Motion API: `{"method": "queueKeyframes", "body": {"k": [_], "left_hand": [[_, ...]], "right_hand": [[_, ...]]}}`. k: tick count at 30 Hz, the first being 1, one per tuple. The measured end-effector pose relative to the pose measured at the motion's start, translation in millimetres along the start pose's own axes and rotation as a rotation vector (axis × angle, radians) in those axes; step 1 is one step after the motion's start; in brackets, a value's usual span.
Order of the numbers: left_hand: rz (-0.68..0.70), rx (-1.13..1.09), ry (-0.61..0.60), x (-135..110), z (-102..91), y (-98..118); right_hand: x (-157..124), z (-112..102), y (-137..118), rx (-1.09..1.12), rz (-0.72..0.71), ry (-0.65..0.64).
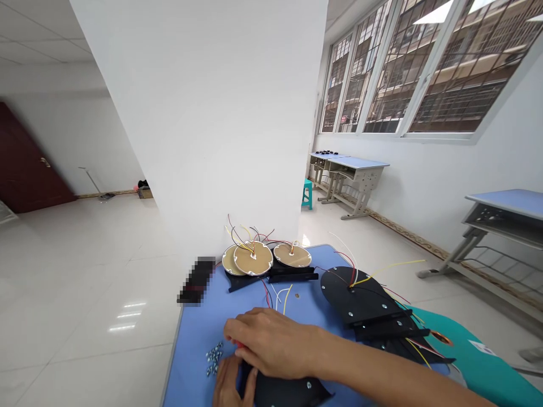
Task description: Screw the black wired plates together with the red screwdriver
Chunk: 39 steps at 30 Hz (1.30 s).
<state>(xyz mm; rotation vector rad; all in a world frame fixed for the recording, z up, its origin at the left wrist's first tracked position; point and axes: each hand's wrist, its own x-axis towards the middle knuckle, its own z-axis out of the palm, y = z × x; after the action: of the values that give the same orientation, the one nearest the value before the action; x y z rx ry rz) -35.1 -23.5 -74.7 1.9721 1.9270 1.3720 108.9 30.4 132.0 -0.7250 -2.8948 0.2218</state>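
My right hand [278, 342] is closed around something red [240, 345], a handle by its look, mostly hidden by the fingers. It is over the left edge of a black plate [291, 393] at the bottom of the view. Thumb and fingers of my left hand [231, 384] grip that plate's left end. A pile of small silver screws [214, 357] lies just left of both hands. White, yellow, red and black wires [280, 297] come out beyond my right hand. What lies beneath my palm is hidden.
On the blue table [193, 345], round tan-faced discs [253, 259] with wires stand at the back. More black plates [356, 294] are stacked at the right, trailing wires. A teal stool [470, 350] holds part of the stack. A white pillar [220, 141] rises behind the table.
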Motion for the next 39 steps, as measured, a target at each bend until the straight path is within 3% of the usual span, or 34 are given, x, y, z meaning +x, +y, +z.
{"method": "queueKeyframes", "body": {"k": [7, 12, 16, 21, 23, 25, 29, 32, 37, 39], "left_hand": [[-0.111, -0.146, -0.031, -3, 7.0, 2], [-0.125, -0.17, -0.036, -3, 10.5, -4], [-0.154, -0.169, -0.029, -5, 12.4, -6], [-0.178, -0.221, -0.052, -4, 9.9, -3], [-0.193, -0.219, -0.054, -4, 8.9, -2], [-0.188, -0.217, -0.046, -3, 8.4, -1], [-0.159, -0.224, -0.042, -3, 8.8, -1], [-0.144, -0.199, -0.022, -4, 10.4, -2], [-0.107, -0.154, 0.007, -6, 13.4, -4], [-0.089, -0.141, 0.021, -7, 14.2, -4]], "right_hand": [[10, 4, -4, -0.16, 0.145, 0.042], [9, -4, 2, -0.165, -0.033, 0.042], [12, -4, 1, -0.213, 0.051, 0.014], [11, -3, -4, -0.209, -0.064, 0.009], [12, -3, -5, -0.244, 0.014, -0.034], [13, -4, -6, -0.222, 0.038, -0.004], [13, -4, -6, -0.195, -0.069, 0.021], [12, -4, -4, -0.237, 0.05, -0.003], [9, -3, -2, -0.201, -0.06, 0.034], [8, -2, -3, -0.238, 0.002, 0.001]]}}
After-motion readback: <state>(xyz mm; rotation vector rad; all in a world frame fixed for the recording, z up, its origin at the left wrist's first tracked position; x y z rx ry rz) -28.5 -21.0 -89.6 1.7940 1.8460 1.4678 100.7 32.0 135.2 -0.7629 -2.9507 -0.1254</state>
